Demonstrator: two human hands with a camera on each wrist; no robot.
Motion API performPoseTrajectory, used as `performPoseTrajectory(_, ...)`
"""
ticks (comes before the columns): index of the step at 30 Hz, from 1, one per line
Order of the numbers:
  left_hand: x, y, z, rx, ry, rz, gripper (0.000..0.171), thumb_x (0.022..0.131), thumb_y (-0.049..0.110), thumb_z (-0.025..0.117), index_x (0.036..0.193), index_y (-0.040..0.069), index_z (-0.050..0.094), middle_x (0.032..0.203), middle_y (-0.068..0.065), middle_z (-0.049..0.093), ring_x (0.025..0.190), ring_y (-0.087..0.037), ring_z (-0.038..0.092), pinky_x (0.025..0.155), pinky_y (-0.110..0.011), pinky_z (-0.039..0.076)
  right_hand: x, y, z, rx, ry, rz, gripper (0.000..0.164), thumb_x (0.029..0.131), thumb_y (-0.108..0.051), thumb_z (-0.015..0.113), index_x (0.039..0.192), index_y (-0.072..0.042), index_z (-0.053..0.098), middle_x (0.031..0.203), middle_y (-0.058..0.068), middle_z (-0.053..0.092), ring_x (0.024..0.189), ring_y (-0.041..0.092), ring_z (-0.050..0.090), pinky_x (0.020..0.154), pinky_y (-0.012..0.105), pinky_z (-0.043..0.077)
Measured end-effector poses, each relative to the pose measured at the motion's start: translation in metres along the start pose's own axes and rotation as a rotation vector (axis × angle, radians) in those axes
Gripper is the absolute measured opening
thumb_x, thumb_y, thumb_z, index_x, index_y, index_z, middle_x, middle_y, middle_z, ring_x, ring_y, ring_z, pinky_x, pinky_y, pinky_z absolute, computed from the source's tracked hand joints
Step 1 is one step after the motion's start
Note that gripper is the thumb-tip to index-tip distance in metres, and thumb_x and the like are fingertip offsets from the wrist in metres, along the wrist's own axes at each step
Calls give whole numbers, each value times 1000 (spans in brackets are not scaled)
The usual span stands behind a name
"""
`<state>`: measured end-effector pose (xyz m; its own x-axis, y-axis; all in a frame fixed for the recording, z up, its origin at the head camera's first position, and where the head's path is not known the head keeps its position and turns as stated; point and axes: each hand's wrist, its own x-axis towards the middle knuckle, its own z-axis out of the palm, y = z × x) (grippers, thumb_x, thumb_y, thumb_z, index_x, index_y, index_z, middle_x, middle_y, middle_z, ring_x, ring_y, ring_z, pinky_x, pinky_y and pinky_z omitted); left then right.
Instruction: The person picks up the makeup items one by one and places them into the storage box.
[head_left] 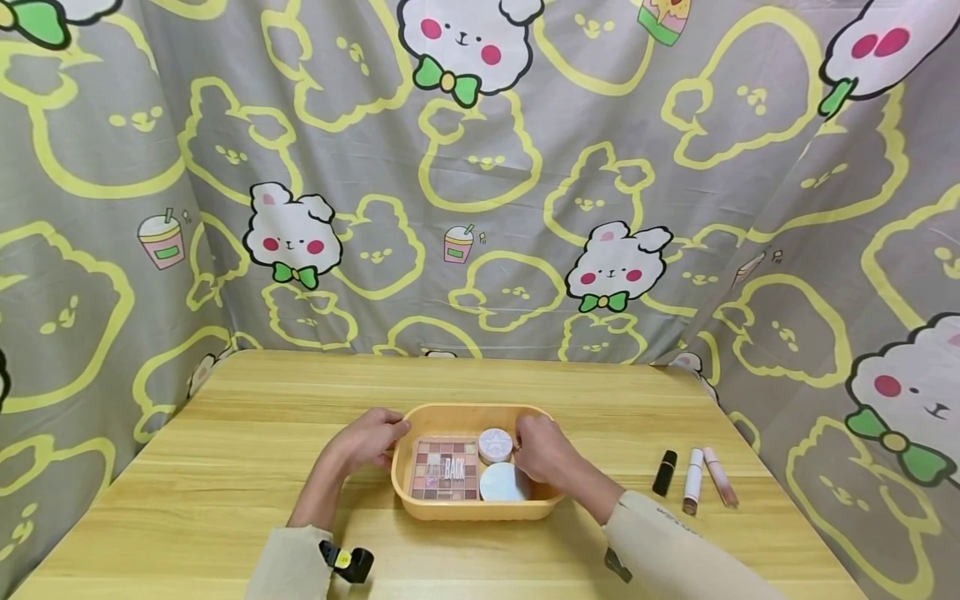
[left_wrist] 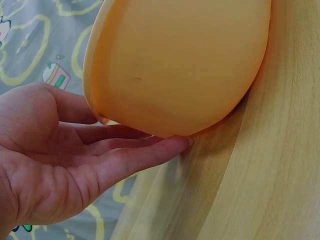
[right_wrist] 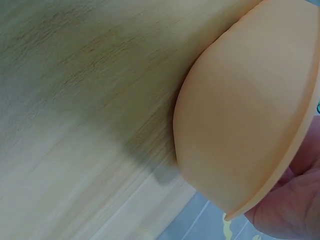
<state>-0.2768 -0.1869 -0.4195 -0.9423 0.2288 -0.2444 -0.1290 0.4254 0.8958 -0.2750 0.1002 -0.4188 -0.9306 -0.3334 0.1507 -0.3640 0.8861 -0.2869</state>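
Observation:
An orange plastic basin (head_left: 517, 510) sits on the table, with an eyeshadow palette (head_left: 446, 471) at its left, a round white embossed compact (head_left: 495, 445) and a second pale, shiny round compact (head_left: 502, 483) beside it. My left hand (head_left: 372, 439) holds the basin's left end, thumb at the rim and fingers against the outer wall, as the left wrist view shows. Over the right rim, my right hand (head_left: 546, 450) reaches down inside, fingers bent beside the compacts. Its fingertips are hidden; whether they hold anything does not show. The right wrist view catches only part of that hand (right_wrist: 290, 207) behind the basin wall.
To the right on the wooden table (head_left: 300, 387) lie a black tube (head_left: 664, 472), a white tube with a brown end (head_left: 693, 481) and a pink lip gloss tube (head_left: 721, 477). A grey cartoon-print curtain (head_left: 510, 233) hangs behind the table and at its sides.

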Motion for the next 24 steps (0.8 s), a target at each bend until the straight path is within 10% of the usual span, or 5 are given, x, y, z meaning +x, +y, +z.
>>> performPoseTrajectory(24,0,1,0,10,10,-2,43,108,17,44,139,-11,53,118,-18,68,105,-26,67,76,-41,61,3,0,5,38,-57,91,18,79,5,69,82,-7,56,71,3,53,68,19,50,57,29,44)
